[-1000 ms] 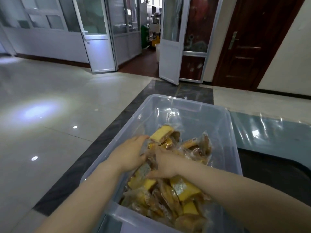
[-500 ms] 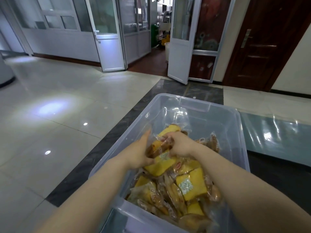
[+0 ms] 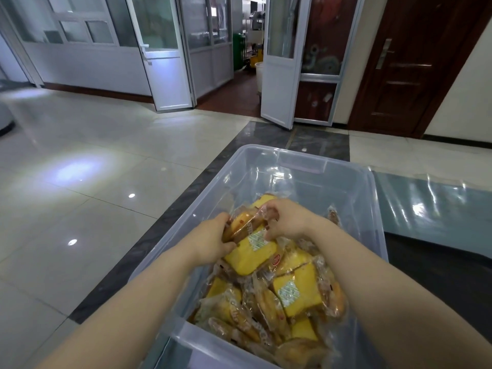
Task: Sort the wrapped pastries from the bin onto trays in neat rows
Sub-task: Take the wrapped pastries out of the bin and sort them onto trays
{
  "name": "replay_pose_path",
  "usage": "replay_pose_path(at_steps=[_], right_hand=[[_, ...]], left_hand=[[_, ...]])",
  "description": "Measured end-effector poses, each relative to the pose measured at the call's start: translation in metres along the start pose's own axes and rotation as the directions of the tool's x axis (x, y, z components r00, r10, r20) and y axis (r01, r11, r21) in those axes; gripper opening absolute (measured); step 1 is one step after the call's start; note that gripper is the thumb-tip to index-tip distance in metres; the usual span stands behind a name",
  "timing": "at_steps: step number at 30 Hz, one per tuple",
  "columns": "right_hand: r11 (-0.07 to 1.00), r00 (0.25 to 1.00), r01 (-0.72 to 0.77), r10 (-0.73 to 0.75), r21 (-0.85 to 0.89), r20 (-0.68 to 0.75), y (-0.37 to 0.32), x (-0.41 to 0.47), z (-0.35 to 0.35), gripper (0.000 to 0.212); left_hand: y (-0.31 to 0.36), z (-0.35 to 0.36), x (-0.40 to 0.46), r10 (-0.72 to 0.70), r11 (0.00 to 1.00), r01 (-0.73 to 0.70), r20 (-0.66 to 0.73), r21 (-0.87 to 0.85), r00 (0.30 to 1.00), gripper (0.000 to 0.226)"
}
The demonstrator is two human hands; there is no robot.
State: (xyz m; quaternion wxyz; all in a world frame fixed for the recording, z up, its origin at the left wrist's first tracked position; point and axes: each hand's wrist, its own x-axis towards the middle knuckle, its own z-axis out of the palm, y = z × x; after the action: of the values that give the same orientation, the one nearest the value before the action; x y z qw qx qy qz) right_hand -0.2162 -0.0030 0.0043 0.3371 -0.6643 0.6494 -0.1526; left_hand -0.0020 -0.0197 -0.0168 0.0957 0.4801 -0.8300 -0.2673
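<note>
Both hands are down inside the clear plastic bin (image 3: 314, 166). The left hand (image 3: 210, 239) has its fingers curled round the left end of a small bunch of wrapped cakes (image 3: 246, 225). The right hand (image 3: 288, 219) pinches the crinkly wrap at the right end of the same bunch, with its fingers bent tight. So the two hands hold the bunch between them, just above the pile.

Right under the hands lies a big yellow cake (image 3: 251, 255) in a clear wrapper with a white label. Its top edge touches the fingers of both hands. Nearer to the person than the hands, the rest of the pile (image 3: 277, 310) fills the near half of the bin, all yellow and brown cakes in shiny wrappers. Past the hands, the far end of the bin shows its bare bottom.

To the right of the right hand, beside the bin, a shiny blue-grey sheet (image 3: 431, 206) lies flat. To the left of the left hand is the pale tiled floor (image 3: 87, 198). Far beyond the hands, white glass doors (image 3: 165, 54) stand open.
</note>
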Motion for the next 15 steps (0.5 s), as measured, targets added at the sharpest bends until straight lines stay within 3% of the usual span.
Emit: replay_pose_path(at_steps=[2,4,6,8,10,12,15], right_hand=[[0.999,0.999,-0.023,0.022,-0.031,-0.04,0.003,0.001,-0.002,0.056],[0.983,0.995,-0.079,0.069,-0.166,-0.068,0.007,-0.001,-0.004,0.046],[0.922,0.982,-0.179,0.189,-0.344,-0.005,0.01,-0.008,-0.003,0.036],[0.802,0.927,-0.215,0.347,-0.557,0.142,0.012,-0.016,0.003,0.046],[0.647,0.821,-0.16,0.506,-0.745,0.263,0.01,-0.024,0.011,0.064],[0.56,0.766,-0.1,0.571,-0.822,0.296,0.009,-0.027,0.016,0.069],[0.586,0.837,-0.151,0.505,-0.796,0.212,0.011,-0.03,0.014,0.062]], left_hand=[[0.002,-0.001,-0.001,0.007,0.999,-0.005,-0.048,0.037,0.999,0.034],[0.003,-0.001,-0.003,0.023,0.993,-0.012,-0.089,0.117,0.996,0.035],[0.004,0.0,-0.006,0.034,0.982,-0.017,-0.088,0.189,0.996,0.036],[0.006,0.0,-0.007,0.033,0.975,-0.014,-0.08,0.223,0.996,0.036],[0.008,0.001,-0.008,0.035,0.971,-0.017,-0.072,0.238,0.997,0.036],[0.01,0.001,-0.009,0.04,0.967,-0.026,-0.048,0.255,0.998,0.039],[0.013,0.001,-0.014,0.042,0.962,-0.037,-0.014,0.271,0.999,0.051]])
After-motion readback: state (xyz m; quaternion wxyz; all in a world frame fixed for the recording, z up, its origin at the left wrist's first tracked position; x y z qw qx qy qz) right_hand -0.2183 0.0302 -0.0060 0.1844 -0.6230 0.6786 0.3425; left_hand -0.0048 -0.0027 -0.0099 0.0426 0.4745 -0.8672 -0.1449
